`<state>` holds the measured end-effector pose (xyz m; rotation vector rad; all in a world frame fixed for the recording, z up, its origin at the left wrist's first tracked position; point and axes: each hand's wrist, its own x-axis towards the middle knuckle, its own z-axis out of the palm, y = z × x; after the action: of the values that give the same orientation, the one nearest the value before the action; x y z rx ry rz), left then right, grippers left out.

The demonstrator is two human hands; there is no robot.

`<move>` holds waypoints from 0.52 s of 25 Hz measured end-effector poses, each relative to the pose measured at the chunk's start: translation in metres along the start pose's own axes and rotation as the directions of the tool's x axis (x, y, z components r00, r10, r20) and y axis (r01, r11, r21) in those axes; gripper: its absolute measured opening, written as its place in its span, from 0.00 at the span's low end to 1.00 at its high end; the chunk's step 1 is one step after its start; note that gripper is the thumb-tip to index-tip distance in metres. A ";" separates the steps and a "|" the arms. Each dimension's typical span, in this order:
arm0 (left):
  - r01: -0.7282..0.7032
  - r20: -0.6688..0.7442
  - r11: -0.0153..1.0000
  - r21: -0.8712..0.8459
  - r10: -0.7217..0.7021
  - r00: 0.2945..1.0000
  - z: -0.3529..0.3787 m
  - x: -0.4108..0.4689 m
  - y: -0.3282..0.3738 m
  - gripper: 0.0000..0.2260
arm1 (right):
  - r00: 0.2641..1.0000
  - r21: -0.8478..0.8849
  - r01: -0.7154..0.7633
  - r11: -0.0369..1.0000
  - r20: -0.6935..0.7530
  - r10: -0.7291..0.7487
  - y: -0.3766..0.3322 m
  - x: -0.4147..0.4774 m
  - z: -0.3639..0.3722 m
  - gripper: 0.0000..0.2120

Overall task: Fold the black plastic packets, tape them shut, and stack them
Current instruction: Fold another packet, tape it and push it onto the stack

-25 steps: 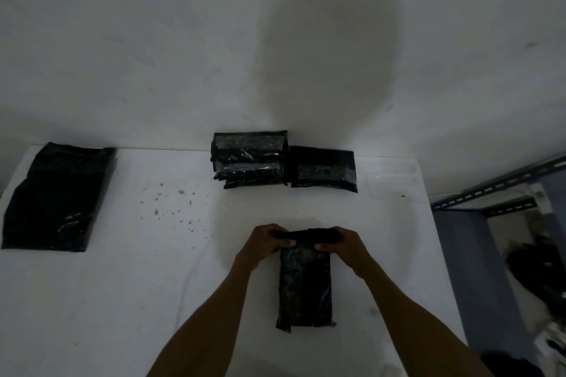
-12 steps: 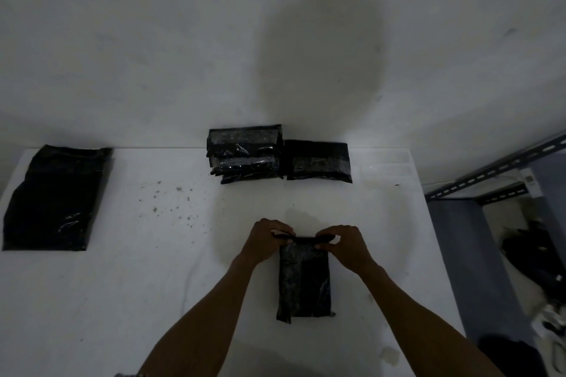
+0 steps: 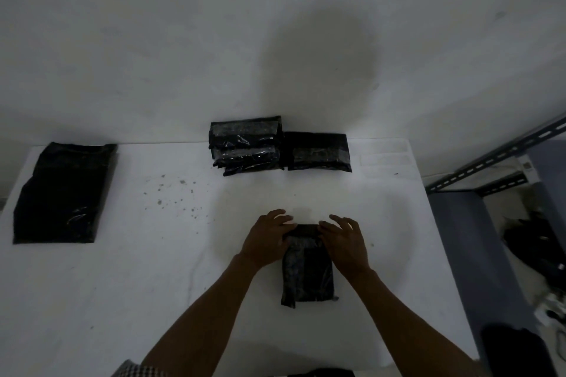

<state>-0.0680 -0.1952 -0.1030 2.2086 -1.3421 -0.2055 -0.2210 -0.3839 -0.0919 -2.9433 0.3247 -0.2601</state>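
A black plastic packet lies lengthwise on the white table in front of me, its far end folded over. My left hand and my right hand lie on that folded end from either side, fingers stretched forward and pressing it flat. At the back of the table stands a stack of folded packets. A single folded packet lies right beside the stack. A pile of flat black bags sits at the far left.
Faint clear strips lie on the table's back right corner. The wall runs directly behind the table. Past the table's right edge stand a slotted metal shelf frame and dark clutter on the floor.
Both hands pinched the packet's folded top edge before. Their fingers have now straightened and lie flat over the fold. The packet has stayed in place.
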 end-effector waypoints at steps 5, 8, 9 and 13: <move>-0.017 0.084 0.977 0.214 -0.001 0.996 0.002 -0.014 0.014 0.17 | 0.992 -0.135 0.001 0.991 0.124 0.016 -0.011 -0.022 0.001 0.22; 0.005 0.029 0.981 0.194 -0.011 1.000 0.009 -0.015 0.024 0.17 | 0.979 -0.195 -0.015 0.981 0.196 0.054 -0.019 -0.034 0.002 0.27; 0.004 0.004 0.983 0.183 -0.004 1.000 0.011 -0.014 0.029 0.15 | 0.976 -0.206 -0.022 0.978 0.206 0.065 -0.021 -0.037 0.003 0.26; 0.044 0.010 0.993 0.113 -0.045 0.999 0.018 -0.015 0.041 0.15 | 0.967 -0.176 -0.088 0.980 0.220 0.126 -0.029 -0.041 0.004 0.27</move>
<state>-0.1139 -0.2040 -0.0994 2.3360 -1.3419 -0.1632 -0.2537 -0.3456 -0.0965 -3.0615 0.4918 0.1299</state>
